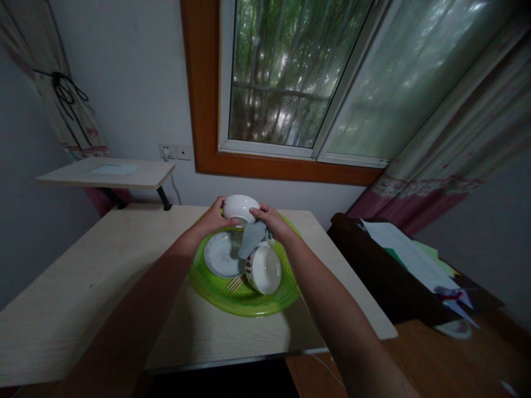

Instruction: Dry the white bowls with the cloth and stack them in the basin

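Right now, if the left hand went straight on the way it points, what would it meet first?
The white bowl, which the left hand is holding. Past that, the wall below the window may come next, though depth is unclear in this single view.

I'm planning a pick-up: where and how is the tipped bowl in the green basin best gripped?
Probably by its right rim, coming from the right: the bowl opens right and toward the wearer, so a thumb should fit inside, away from the fork and plate on its left.
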Action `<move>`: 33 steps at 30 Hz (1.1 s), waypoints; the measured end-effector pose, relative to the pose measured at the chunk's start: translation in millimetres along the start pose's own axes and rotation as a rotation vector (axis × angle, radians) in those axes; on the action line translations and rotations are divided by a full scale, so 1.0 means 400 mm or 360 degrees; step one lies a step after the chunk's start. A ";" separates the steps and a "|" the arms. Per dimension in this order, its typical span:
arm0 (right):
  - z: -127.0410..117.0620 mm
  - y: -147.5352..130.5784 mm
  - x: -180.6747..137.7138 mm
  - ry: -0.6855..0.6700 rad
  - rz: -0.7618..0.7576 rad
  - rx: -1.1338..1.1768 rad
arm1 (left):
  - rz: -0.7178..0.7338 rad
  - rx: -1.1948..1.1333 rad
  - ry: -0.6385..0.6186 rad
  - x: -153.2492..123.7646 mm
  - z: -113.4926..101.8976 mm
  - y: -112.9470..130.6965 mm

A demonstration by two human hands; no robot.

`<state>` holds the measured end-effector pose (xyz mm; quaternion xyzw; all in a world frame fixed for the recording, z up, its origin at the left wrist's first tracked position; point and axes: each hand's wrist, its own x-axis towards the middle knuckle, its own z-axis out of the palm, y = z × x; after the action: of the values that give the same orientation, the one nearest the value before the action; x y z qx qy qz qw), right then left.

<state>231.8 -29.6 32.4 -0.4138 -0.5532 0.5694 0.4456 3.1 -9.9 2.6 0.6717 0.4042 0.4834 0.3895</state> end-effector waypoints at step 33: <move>-0.043 0.027 0.009 -0.0274 -0.0924 -0.1881 | -0.0063 0.0301 0.0495 0.009 -0.008 0.019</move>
<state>247.0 -21.5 20.9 -0.3756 -0.8950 0.0580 0.2333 2.2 -9.0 11.5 0.6145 0.5164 0.5335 0.2668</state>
